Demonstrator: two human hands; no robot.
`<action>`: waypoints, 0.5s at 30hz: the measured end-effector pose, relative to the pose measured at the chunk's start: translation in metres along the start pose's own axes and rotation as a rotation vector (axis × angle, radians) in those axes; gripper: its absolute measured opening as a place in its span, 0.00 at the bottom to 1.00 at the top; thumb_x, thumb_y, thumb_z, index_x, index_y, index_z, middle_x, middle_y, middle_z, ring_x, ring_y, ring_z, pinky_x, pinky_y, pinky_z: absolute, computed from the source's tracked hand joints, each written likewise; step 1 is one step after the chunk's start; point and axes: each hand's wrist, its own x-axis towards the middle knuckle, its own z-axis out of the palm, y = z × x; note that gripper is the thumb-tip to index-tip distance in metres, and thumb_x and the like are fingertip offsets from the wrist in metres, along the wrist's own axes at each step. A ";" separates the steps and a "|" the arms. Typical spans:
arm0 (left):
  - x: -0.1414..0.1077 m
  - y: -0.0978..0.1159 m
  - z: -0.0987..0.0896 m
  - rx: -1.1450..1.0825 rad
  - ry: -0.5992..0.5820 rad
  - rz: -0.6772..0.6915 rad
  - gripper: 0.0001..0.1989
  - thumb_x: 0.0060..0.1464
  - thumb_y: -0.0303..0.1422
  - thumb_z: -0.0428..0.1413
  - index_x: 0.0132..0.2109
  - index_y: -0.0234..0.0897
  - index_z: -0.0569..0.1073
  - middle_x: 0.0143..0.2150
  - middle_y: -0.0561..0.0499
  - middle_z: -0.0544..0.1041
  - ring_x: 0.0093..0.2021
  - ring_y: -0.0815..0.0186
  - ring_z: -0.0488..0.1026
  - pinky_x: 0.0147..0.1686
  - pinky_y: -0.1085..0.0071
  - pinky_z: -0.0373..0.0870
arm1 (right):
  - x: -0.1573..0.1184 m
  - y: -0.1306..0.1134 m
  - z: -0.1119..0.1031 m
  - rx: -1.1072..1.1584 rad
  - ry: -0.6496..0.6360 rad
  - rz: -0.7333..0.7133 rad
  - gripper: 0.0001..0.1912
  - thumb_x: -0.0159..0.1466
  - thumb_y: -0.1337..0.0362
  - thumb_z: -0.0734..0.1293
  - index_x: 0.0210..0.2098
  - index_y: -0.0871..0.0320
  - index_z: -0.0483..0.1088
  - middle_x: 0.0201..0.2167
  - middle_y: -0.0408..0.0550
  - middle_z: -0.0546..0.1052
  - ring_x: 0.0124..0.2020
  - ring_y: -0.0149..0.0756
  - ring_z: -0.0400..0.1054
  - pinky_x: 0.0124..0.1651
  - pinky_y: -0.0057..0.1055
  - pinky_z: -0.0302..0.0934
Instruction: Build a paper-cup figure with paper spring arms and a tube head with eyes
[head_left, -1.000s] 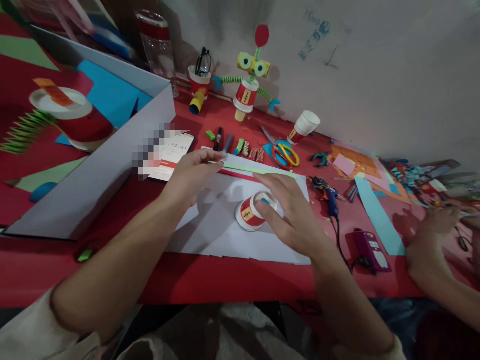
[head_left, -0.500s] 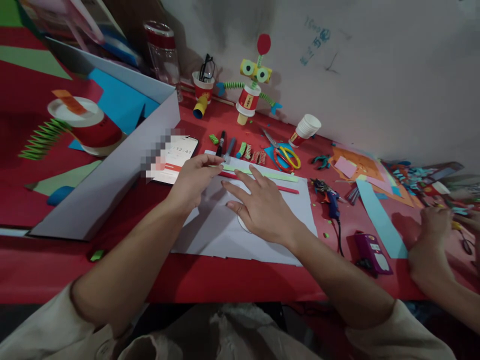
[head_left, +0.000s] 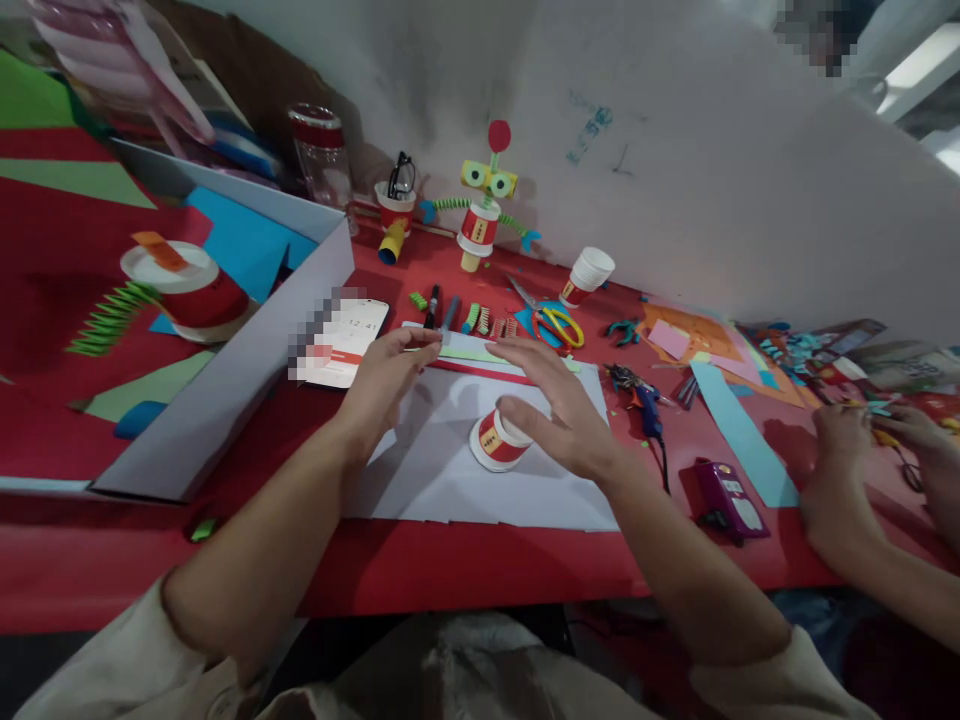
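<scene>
One red table [head_left: 480, 575] runs along the wall in front of us, with one white-walled box [head_left: 225, 410] on its left. Near the middle lies the white sheet [head_left: 420, 490] where the person works, both hands above it.

The left hand [head_left: 379, 388] is over the sheet's far left, thumb and forefinger drawn together beside the left ends of two long paper strips, one green [head_left: 466, 354], one red [head_left: 480, 373]; whether it grips either, I can't tell. The right hand [head_left: 559, 412] is open, thumb spread from the fingers, which reach toward those same strips.

One upturned paper cup [head_left: 496, 442] stands on the sheet between the hands, nearer the right one, whose thumb overlaps its top from here; I can't make out contact. At the far right, two hands of a co-worker [head_left: 840, 435] are over the table.

Beyond the sheet stands one cup figure [head_left: 478, 230] with two paper eyes and two pleated green arms, and to its right one stack of white-rimmed cups [head_left: 589, 272]. One phone [head_left: 352, 330] lies left of the left hand; one glue gun [head_left: 646, 405] lies right of the sheet. Along the far edge I count one pair of scissors [head_left: 561, 328], two pens [head_left: 432, 306] and, smallest, four pleated paper pieces [head_left: 484, 320] in a row.
</scene>
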 end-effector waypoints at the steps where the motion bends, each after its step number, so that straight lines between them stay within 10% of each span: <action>1: 0.001 -0.001 0.000 0.005 0.017 0.006 0.13 0.40 0.38 0.65 0.36 0.38 0.78 0.31 0.52 0.74 0.33 0.64 0.68 0.35 0.69 0.62 | -0.006 0.000 -0.004 -0.011 -0.015 0.002 0.30 0.66 0.49 0.66 0.64 0.53 0.64 0.65 0.57 0.65 0.68 0.49 0.55 0.67 0.54 0.52; 4: 0.003 -0.002 0.001 -0.003 0.047 0.022 0.13 0.41 0.39 0.65 0.35 0.39 0.78 0.33 0.52 0.75 0.34 0.65 0.68 0.36 0.70 0.62 | -0.023 0.004 -0.006 -0.046 -0.117 0.051 0.28 0.61 0.57 0.73 0.60 0.55 0.68 0.61 0.60 0.69 0.64 0.53 0.61 0.63 0.56 0.57; 7: 0.004 0.000 0.002 -0.091 0.049 0.029 0.16 0.40 0.44 0.66 0.34 0.39 0.77 0.34 0.51 0.76 0.33 0.67 0.69 0.36 0.70 0.63 | -0.023 0.015 -0.004 0.113 0.041 0.204 0.23 0.60 0.63 0.72 0.55 0.53 0.71 0.53 0.54 0.76 0.54 0.47 0.69 0.57 0.50 0.64; 11: 0.003 0.004 0.002 -0.275 -0.019 0.028 0.23 0.40 0.53 0.65 0.34 0.38 0.76 0.39 0.48 0.78 0.35 0.65 0.71 0.36 0.69 0.65 | 0.002 0.031 0.000 0.791 0.402 0.459 0.23 0.59 0.52 0.73 0.50 0.52 0.71 0.49 0.49 0.79 0.46 0.42 0.74 0.49 0.42 0.70; 15: -0.002 0.007 0.002 -0.296 -0.161 0.051 0.26 0.43 0.53 0.64 0.43 0.39 0.77 0.45 0.46 0.78 0.43 0.60 0.73 0.41 0.67 0.67 | 0.021 0.043 0.018 1.439 0.490 0.630 0.16 0.59 0.49 0.73 0.39 0.53 0.75 0.36 0.44 0.83 0.35 0.35 0.76 0.40 0.32 0.73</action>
